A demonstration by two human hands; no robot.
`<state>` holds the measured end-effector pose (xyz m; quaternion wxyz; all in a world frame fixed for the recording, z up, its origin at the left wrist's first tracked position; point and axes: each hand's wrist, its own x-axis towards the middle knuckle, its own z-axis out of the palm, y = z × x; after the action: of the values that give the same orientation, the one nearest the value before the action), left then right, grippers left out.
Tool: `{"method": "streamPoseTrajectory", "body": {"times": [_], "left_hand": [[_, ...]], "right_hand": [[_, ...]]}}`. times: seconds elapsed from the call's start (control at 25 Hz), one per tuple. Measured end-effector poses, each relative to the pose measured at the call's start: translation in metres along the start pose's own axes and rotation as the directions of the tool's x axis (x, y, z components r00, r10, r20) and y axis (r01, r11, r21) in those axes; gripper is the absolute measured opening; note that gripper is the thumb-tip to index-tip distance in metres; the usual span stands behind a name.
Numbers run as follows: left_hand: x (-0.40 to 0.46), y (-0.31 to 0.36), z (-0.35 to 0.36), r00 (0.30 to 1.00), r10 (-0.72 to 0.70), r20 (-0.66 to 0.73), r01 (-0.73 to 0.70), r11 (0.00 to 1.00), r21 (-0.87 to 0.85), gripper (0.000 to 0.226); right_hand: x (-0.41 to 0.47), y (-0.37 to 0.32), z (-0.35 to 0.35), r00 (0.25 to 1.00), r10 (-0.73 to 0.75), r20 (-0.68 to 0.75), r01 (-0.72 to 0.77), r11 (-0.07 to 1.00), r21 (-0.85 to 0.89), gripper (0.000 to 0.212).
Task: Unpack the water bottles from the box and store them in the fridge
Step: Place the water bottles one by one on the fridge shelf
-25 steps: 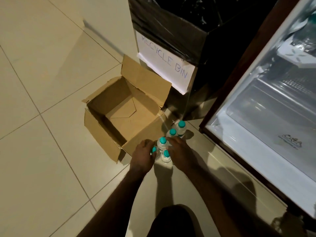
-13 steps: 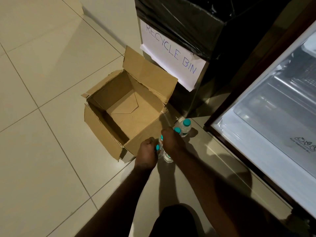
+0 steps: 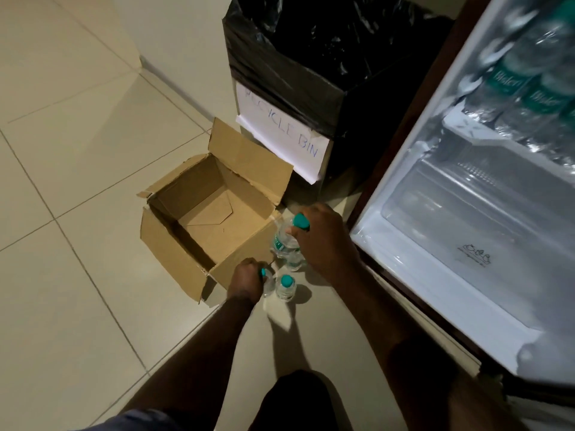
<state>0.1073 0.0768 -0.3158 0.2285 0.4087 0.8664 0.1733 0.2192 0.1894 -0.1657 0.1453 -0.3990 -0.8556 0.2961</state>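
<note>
Now right hand [image 3: 323, 241] lifted, bottle [image 3: 284, 244] raised

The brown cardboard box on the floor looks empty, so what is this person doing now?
A person is moving small clear plastic water bottles with teal caps from the floor to the open white fridge. The right hand grips lifted bottles near the caps, by the fridge opening. The left hand holds another bottle on the floor, and one more bottle stands beside it. The open brown cardboard box is empty. More bottles already lie inside the fridge.
</note>
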Motion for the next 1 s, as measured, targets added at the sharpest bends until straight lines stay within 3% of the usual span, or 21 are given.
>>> {"method": "streamPoseTrajectory", "body": {"times": [0.16,0.32,0.48,0.64,0.8,1.0], "left_hand": [[-0.033,-0.015,-0.004,0.999,-0.005,-0.045,0.004,1.0,-0.006,0.022],[-0.074,-0.01,0.002,1.0,-0.009,0.022,0.008,0.999,0.04,0.03],[-0.093,0.034,0.007,0.986,0.138,0.098,-0.144,0.988,0.053,0.022],[-0.08,0.093,0.01,0.961,0.269,0.063,-0.268,0.963,-0.012,0.017],[-0.047,0.143,0.021,0.969,0.213,0.122,-0.209,0.977,-0.043,0.024],[-0.019,0.18,0.028,0.951,0.235,0.199,-0.252,0.966,0.065,0.035]], "right_hand": [[-0.027,0.011,-0.06,0.999,0.02,-0.046,-0.021,1.0,-0.006,0.04],[-0.06,0.03,-0.096,0.994,-0.004,-0.111,-0.004,0.998,-0.069,0.039],[-0.086,0.053,-0.125,0.993,-0.001,-0.119,-0.01,0.995,-0.095,0.033],[-0.105,0.077,-0.155,0.978,0.015,-0.207,-0.028,0.998,-0.06,0.022],[-0.124,0.096,-0.173,0.963,-0.007,-0.269,-0.034,0.988,-0.148,0.021],[-0.156,0.119,-0.186,0.9,0.003,-0.436,-0.046,0.995,-0.088,0.021]]}}
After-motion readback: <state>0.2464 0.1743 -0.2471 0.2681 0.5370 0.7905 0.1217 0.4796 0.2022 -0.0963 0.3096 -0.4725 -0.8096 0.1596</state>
